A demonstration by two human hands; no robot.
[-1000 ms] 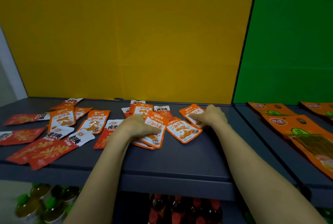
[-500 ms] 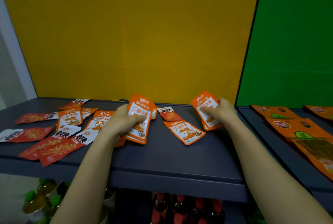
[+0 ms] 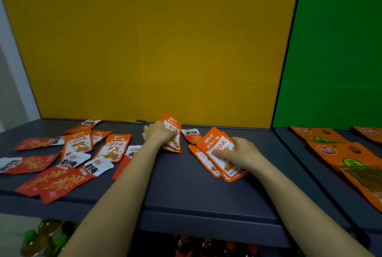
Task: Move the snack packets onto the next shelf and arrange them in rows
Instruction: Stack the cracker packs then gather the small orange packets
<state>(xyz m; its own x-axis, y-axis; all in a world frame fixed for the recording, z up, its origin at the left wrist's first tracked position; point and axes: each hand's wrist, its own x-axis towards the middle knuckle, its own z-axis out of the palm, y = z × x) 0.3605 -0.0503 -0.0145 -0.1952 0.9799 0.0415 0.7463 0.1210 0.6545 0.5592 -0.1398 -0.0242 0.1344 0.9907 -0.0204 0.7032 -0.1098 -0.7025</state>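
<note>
The left hand (image 3: 159, 136) and right hand (image 3: 245, 153) each grip shiny orange-and-white plastic snack packets (image 3: 215, 141); loose, slippery ones could slide out and drop.

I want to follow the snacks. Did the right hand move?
Yes. The right hand, holding packets, came away from the yellow wall toward the front edge of the shelf.

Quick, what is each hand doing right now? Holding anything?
Left hand: grips a stack of orange packets, tilted up.
Right hand: grips fanned orange packets, low against the shelf.
</note>
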